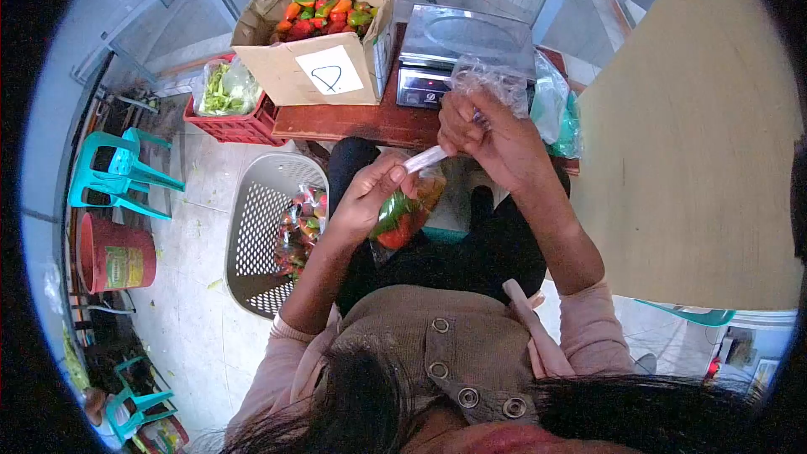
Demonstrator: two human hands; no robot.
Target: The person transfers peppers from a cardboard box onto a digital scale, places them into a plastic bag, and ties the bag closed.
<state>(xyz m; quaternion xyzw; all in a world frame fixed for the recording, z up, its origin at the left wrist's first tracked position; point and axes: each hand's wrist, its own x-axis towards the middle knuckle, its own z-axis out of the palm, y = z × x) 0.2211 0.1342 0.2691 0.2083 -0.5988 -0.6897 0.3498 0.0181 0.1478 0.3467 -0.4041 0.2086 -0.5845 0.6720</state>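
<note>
A clear plastic bag of peppers [402,217], red and green, hangs in front of my lap. Its neck is twisted into a tight strand. My left hand [374,189] pinches that strand just above the peppers. Higher up and to the right, my right hand [483,130] is closed around the other end of the twist, with the loose plastic bunched above the fingers. Behind my right hand stands a digital scale [466,34] with a metal plate, partly covered by the hand and plastic.
An open cardboard box [336,76] of peppers shares the red-brown bench [353,124] with the scale. A grey laundry-style basket [252,235] holds bagged peppers at left. Behind it sit a red crate [239,124], teal chairs [109,172] and a red bucket [118,254]. A wooden panel [689,160] borders the right.
</note>
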